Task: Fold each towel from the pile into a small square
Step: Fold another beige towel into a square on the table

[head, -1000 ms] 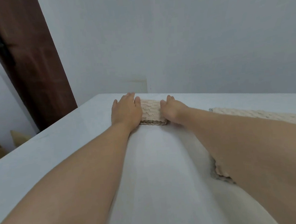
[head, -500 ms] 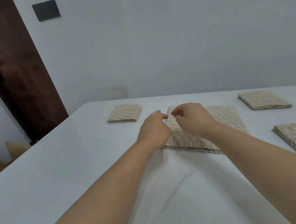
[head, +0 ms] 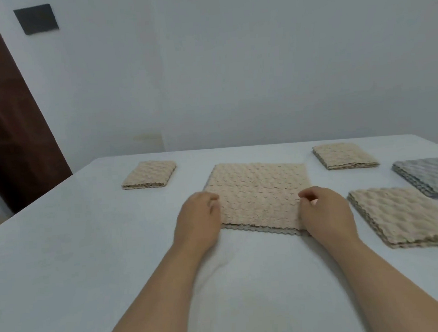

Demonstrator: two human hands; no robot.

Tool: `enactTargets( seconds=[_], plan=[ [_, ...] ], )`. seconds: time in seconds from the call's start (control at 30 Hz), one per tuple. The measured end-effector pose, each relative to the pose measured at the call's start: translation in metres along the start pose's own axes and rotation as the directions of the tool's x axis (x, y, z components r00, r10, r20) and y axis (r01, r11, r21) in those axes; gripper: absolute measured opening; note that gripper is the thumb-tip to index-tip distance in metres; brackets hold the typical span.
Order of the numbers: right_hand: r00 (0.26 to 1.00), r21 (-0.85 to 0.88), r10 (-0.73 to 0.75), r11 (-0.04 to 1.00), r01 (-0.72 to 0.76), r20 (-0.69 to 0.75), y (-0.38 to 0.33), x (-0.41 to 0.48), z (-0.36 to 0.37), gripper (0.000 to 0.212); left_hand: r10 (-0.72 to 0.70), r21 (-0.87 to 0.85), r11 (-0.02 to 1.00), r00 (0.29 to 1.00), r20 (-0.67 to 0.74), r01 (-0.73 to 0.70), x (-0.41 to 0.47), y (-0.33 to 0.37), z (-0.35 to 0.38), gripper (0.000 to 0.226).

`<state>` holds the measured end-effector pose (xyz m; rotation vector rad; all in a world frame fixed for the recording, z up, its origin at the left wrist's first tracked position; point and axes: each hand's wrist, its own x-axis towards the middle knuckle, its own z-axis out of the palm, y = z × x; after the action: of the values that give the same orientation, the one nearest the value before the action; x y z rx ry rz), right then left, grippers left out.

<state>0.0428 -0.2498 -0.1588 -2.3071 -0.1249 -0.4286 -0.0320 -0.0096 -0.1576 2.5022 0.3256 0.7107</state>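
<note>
A beige textured towel (head: pixel 257 193) lies flat in the middle of the white table (head: pixel 63 254), its near edge doubled. My left hand (head: pixel 198 219) rests at the towel's near left corner with its fingers curled onto the edge. At the near right corner my right hand (head: pixel 324 210) has its fingers pinched on the cloth. A small folded beige towel (head: pixel 149 173) sits at the far left. Another folded beige towel (head: pixel 344 155) lies at the far right.
A beige stack of towels (head: pixel 408 215) lies at the right, with a grey stack (head: pixel 431 177) behind it at the frame's edge. A pale wall rises behind the table. A dark wooden door (head: pixel 7 123) stands at the left.
My hands left the small folded towel at the far left and came back to the larger towel in the middle. They have since spread apart to its near corners. The view has tilted down.
</note>
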Motion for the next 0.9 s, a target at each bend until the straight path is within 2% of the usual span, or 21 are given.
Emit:
enactTargets(
  seconds=[0.07,0.13,0.33,0.57,0.73,0.8,0.9],
  plan=[
    [0.996,-0.058,0.041,0.997,-0.046,-0.079,0.007,0.007,-0.001,0.024,-0.046,0.064,0.997,0.997,-0.064,0.050,0.008,-0.006,-0.001,0.025],
    [0.992,-0.164,0.027,0.985,-0.047,-0.123,0.008,0.013,-0.002,0.029,-0.116,0.125,0.984,0.991,-0.062,0.123,0.009,-0.008,0.001,0.027],
    [0.995,-0.388,0.103,0.916,-0.099,-0.010,0.011,0.014,0.008,0.042,-0.140,0.267,0.953,0.990,-0.015,0.139,0.007,-0.009,0.007,0.029],
    [0.987,-0.425,0.161,0.895,-0.137,0.020,0.013,0.015,0.009,0.045,-0.147,0.272,0.952,0.989,-0.002,0.142,0.008,-0.013,0.010,0.033],
    [0.987,-0.403,0.153,0.907,-0.123,0.043,0.010,0.014,0.006,0.042,-0.028,0.318,0.948,0.999,0.024,0.018,0.009,-0.015,0.012,0.029],
    [0.988,-0.380,0.147,0.918,-0.118,0.047,0.010,0.014,0.005,0.042,0.041,0.258,0.965,0.999,-0.006,-0.038,0.009,-0.015,0.013,0.031],
    [0.988,-0.355,0.147,0.927,-0.119,0.053,0.011,0.014,0.006,0.043,0.079,0.025,0.997,0.996,-0.039,-0.078,0.008,-0.010,0.010,0.046]
  ],
)
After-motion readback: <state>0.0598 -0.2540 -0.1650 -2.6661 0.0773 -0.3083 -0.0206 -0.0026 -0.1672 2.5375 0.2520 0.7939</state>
